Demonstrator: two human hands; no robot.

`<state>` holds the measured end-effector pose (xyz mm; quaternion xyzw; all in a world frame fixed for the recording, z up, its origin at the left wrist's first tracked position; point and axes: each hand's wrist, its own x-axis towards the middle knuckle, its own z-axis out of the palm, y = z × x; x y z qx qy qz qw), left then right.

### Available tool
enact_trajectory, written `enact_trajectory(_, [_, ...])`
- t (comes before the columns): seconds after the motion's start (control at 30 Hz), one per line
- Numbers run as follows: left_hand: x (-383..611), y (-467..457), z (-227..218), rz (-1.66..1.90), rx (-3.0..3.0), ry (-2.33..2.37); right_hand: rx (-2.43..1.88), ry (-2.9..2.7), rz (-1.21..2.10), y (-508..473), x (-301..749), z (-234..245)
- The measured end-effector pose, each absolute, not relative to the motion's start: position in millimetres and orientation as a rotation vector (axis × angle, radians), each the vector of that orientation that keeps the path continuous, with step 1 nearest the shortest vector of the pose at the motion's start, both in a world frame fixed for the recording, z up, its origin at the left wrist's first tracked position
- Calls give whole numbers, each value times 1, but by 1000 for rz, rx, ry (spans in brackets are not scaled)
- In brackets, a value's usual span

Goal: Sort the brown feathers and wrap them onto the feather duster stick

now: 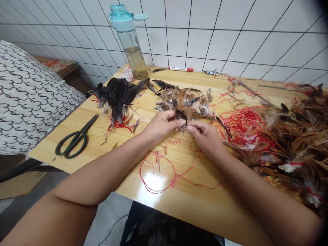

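My left hand [165, 124] pinches a small bunch of dark feathers [182, 118] between thumb and fingers. Close against it, my right hand [205, 135] has its thumb and index finger pressed together at the base of the bunch; what they pinch is too small to make out. Just behind both hands lies a pile of brown feathers [176, 97]. A loop of red string [157, 191] lies on the table in front of them, one strand running up towards my right hand.
Scissors [74, 138] and black feather bundles [119, 95] lie at the left. Behind them stands a water bottle [134, 51]; a red-capped marker [180, 69] lies by the tiled wall. Tangled red string [243, 124] and a large heap of brown feathers [294, 136] cover the right side.
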<state>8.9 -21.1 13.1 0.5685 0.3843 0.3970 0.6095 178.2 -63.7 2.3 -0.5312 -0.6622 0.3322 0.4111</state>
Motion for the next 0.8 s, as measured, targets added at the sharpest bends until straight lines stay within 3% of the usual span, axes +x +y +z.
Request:
enact_trajectory(0.27, [14,-29,11,842,1372,839,-1341,-1600,1054,-63,178,-1])
enact_trajectory(0.47, [11,-21,13,851,1442,761,-1339,-1606,995,-62,179,-3])
enact_trajectory(0.63, [-8,-2,15,929,2013,977,-1377,-1346,1025,-55,190,-2])
enact_trajectory(0.8, [-8,-2,8,670,2570,868,-1380,-1277,1022,-51,193,-7])
